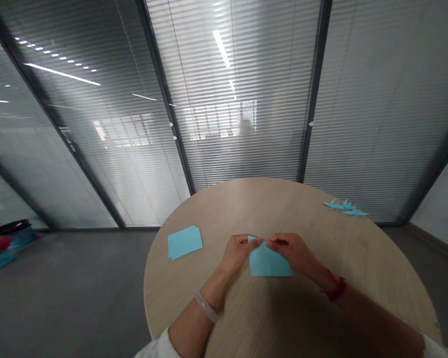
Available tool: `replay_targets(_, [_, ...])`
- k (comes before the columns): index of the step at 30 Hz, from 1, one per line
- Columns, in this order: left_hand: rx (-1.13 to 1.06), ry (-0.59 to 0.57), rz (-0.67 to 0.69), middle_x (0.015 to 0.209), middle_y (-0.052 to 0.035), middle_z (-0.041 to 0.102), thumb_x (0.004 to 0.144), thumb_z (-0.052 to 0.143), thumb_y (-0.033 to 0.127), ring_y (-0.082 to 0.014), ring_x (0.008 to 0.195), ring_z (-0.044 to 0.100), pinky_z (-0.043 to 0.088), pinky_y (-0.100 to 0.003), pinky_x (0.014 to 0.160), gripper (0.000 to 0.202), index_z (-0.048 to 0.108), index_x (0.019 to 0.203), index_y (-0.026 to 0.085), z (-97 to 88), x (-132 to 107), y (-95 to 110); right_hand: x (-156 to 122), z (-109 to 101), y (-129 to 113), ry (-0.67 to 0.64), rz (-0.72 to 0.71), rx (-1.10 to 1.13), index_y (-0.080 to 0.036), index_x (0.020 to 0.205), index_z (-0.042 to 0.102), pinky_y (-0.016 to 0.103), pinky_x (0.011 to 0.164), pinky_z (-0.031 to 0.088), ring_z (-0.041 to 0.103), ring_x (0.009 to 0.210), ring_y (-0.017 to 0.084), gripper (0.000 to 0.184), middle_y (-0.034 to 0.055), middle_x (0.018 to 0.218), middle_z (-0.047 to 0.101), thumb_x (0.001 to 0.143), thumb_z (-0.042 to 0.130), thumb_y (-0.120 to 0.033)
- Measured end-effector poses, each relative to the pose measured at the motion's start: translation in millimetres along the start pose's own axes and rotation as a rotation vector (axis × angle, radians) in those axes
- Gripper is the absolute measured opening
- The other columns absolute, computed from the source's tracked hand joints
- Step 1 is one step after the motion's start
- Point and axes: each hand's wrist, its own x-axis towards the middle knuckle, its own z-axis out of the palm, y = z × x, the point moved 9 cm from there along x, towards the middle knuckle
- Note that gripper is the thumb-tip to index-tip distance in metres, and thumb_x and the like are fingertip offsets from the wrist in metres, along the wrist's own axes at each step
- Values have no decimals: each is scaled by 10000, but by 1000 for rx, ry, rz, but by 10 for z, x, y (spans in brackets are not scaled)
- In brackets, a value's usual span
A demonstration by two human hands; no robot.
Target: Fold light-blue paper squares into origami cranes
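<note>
A light blue sheet of paper (270, 263) lies over the table in front of me, its far edge between my fingers. My left hand (240, 249) pinches that edge near the sheet's far left corner, thumb on top. Close beside it, my right hand (289, 248) pinches the same edge, and the two thumbs nearly meet. The fingers hide the sheet's far right part, so I cannot tell how the edge is bent there. Left of my hands sits a small stack of blue paper (185, 242).
Several folded blue paper shapes with pointed tips (345, 207) lie at the far right rim of the round wooden table (246, 204). Behind it stands a glass wall with blinds (246, 149). Containers in blue, black and red (13, 236) are on the floor at far left.
</note>
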Motion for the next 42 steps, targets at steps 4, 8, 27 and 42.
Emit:
replay_targets(4, [6, -18, 13, 522, 4, 565, 685, 707, 524, -82, 473, 415, 304, -229, 510, 413, 713, 646, 112, 11, -5, 5, -3, -24, 12, 7, 30, 5, -153, 692, 692, 246, 563, 389, 543, 611, 152, 295, 14, 633, 630, 781, 589, -414])
replay_targets(8, [-62, 52, -1, 565, -28, 615, 672, 700, 566, -112, 508, 493, 387, -249, 566, 463, 727, 704, 105, -70, 14, 2, 14, -100, 91, 50, 44, 41, -157, 690, 683, 242, 564, 403, 553, 608, 152, 283, 13, 638, 639, 768, 599, -416])
replay_targets(27, [16, -189, -129, 681, -49, 678, 595, 792, 458, -155, 615, 596, 462, -266, 649, 372, 732, 729, 115, 94, -23, -96, 27, -255, 84, 149, 2, 100, -177, 892, 673, 274, 660, 460, 602, 744, 190, 292, 48, 842, 678, 783, 588, -434])
replay_targets(42, [-204, 72, -116, 681, -70, 696, 584, 798, 459, -152, 568, 587, 442, -265, 595, 414, 724, 778, 101, -184, 26, -127, -137, -44, -320, 33, -401, -118, -256, 1193, 622, 465, 1134, 234, 297, 1363, 242, 360, 72, 1451, 370, 876, 458, -211])
